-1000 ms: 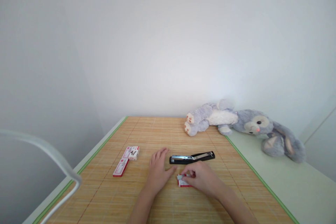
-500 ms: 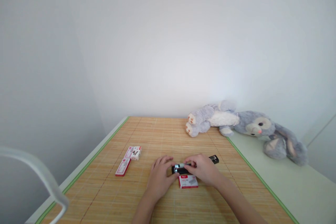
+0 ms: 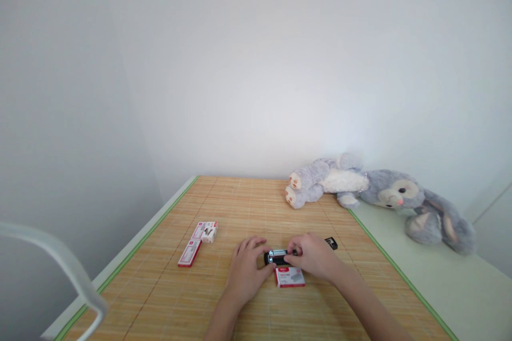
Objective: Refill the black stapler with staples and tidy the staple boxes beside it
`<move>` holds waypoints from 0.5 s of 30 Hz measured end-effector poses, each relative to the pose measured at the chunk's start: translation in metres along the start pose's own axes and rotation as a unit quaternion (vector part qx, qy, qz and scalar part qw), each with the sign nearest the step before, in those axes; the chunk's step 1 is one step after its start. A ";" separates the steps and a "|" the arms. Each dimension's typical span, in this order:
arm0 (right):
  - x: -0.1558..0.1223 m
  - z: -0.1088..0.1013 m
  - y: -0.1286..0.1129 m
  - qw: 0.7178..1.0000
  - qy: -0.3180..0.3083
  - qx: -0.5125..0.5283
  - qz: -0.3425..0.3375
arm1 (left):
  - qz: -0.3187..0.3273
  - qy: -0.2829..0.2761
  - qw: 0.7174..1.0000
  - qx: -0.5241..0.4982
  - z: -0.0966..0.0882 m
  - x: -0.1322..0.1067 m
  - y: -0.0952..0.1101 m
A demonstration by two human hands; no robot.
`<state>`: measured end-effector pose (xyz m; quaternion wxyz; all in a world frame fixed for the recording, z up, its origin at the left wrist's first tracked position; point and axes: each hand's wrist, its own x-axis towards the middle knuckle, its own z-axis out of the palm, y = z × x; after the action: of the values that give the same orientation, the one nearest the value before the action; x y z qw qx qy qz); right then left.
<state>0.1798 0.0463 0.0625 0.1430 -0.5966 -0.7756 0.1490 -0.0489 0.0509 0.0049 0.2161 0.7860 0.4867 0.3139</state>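
A black stapler [image 3: 280, 259] lies folded open on the bamboo mat, its shiny metal channel facing up. My left hand [image 3: 248, 266] steadies its left end, with the thumb at the near side and the index finger at the far side. At the middle of the stapler, the fingers of my right hand [image 3: 314, 257] are closed in a pinch on it. Whether a small piece is also between those fingers cannot be made out. Past my right hand, the stapler's far end shows a metal plate. Just in front of the stapler sits a red and white staple box [image 3: 290, 277].
Two more red and white boxes, one flat [image 3: 189, 253] and one with a stapler picture [image 3: 208, 232], lie at the left on the bamboo mat [image 3: 248, 208]. A grey plush rabbit [image 3: 392, 189] lies at the back right. A white curved bar [image 3: 60, 261] rises at the left.
My right fingers have shifted slightly right along the stapler, and more of its metal channel shows. My left hand keeps its place at the left end. The view has shifted a little.
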 end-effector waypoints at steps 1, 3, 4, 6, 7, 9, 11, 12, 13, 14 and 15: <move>0.000 0.003 -0.003 1.000 -0.008 0.011 -0.005 | 0.000 0.000 1.000 0.000 0.000 0.000 0.000; -0.001 0.008 -0.010 0.999 -0.018 0.033 -0.012 | 0.002 -0.001 1.000 0.000 0.000 0.000 -0.001; -0.001 0.009 -0.013 0.999 -0.019 0.041 -0.017 | 0.003 -0.001 1.000 0.000 0.000 0.000 -0.001; -0.003 0.004 -0.013 0.999 -0.015 0.048 -0.019 | 0.002 0.000 1.000 -0.001 0.000 0.000 0.000; -0.004 -0.002 -0.010 0.999 -0.004 0.045 -0.017 | 0.000 0.001 1.000 -0.001 0.000 0.000 0.000; -0.008 -0.018 0.004 0.999 0.030 0.029 -0.017 | -0.004 0.003 1.000 -0.001 0.000 0.000 0.001; -0.013 -0.036 0.027 0.998 0.060 0.004 -0.036 | -0.005 0.002 1.000 -0.003 0.000 0.000 0.001; -0.016 -0.044 0.040 0.998 0.054 -0.002 -0.040 | -0.004 0.003 1.000 -0.004 0.001 0.001 0.001; -0.018 -0.051 0.052 0.999 0.039 -0.001 -0.022 | -0.003 0.003 1.000 -0.005 0.001 0.001 0.000; -0.021 -0.057 0.064 1.000 0.015 0.003 0.003 | -0.003 0.003 1.000 -0.006 0.001 0.001 0.000; -0.023 -0.063 0.073 1.000 -0.012 0.009 0.026 | -0.003 0.004 1.000 -0.006 0.002 0.001 -0.001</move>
<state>0.2749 0.0461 0.0897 0.1351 -0.6134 -0.7599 0.1672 -0.0478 0.0520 0.0035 0.2196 0.7822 0.4879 0.3192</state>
